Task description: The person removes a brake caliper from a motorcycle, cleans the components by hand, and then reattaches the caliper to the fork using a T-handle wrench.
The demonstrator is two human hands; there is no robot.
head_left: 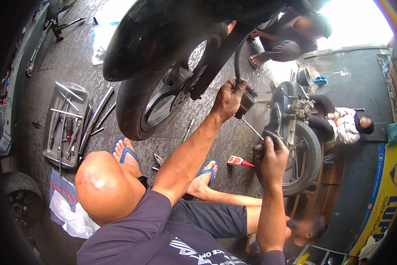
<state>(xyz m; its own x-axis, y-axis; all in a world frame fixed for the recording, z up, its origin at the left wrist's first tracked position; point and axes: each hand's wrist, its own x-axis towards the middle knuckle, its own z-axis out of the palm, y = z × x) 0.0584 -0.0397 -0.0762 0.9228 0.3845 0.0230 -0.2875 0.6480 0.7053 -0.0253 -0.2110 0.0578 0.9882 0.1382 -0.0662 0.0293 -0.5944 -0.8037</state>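
My left hand (pixel 228 99) is closed around a dark, blocky brake caliper (pixel 247 105) at the end of a black hose (pixel 238 57). It is held off the motorcycle's front wheel (pixel 139 108), to the right of the brake disc (pixel 180 104). My right hand (pixel 274 154) grips a tool with a thin metal shaft (pixel 252 128). Its shaft slants up and left to the lower end of the caliper. Fingers hide most of the tool's handle, so its exact kind is unclear.
A metal tray (pixel 48 143) of wrenches, rods and a red-handled screwdriver (pixel 69 128) lies at left. A white bottle with a red nozzle (pixel 240 161) lies near my foot. Another wheel (pixel 311 154) stands at right. A crouching person (pixel 291 37) and others are around.
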